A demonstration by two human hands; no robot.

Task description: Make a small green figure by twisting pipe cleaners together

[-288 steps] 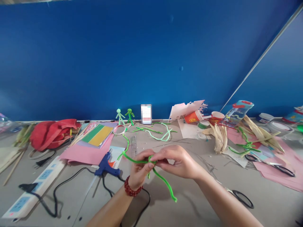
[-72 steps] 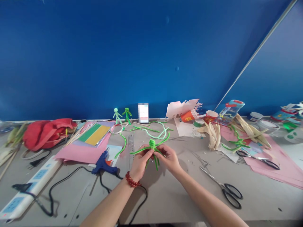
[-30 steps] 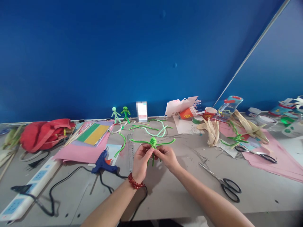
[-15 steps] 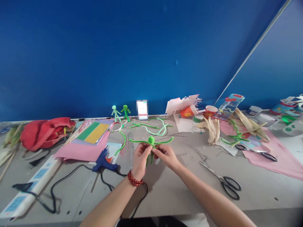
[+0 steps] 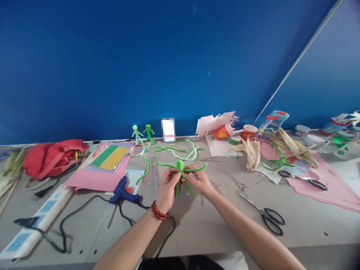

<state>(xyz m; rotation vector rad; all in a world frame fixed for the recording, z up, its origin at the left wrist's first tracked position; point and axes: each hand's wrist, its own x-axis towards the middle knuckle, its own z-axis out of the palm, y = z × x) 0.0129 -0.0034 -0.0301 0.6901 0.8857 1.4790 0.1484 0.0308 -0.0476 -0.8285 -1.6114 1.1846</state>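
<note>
Both my hands hold a small green pipe-cleaner figure (image 5: 180, 167) above the grey table (image 5: 197, 225). It has a coiled head, two arms stretched sideways and legs hanging down. My left hand (image 5: 165, 188), with a red bead bracelet on the wrist, pinches the figure's body from the left. My right hand (image 5: 199, 181) pinches it from the right. Two finished pipe-cleaner figures (image 5: 143, 133) stand at the back by the blue wall.
A blue glue gun (image 5: 123, 192) with a black cord and a clear ruler (image 5: 154, 176) lie left of my hands. Black scissors (image 5: 264, 213) lie to the right. Loose green pipe cleaners (image 5: 182, 152), pink paper (image 5: 98, 180), a power strip (image 5: 36, 225), a red bag (image 5: 53, 157) and corn husks (image 5: 253, 157) surround them.
Over the earlier frames a long loose pipe cleaner has become a figure with head, arms and legs. In the last second the legs have spread and the hands shifted slightly.
</note>
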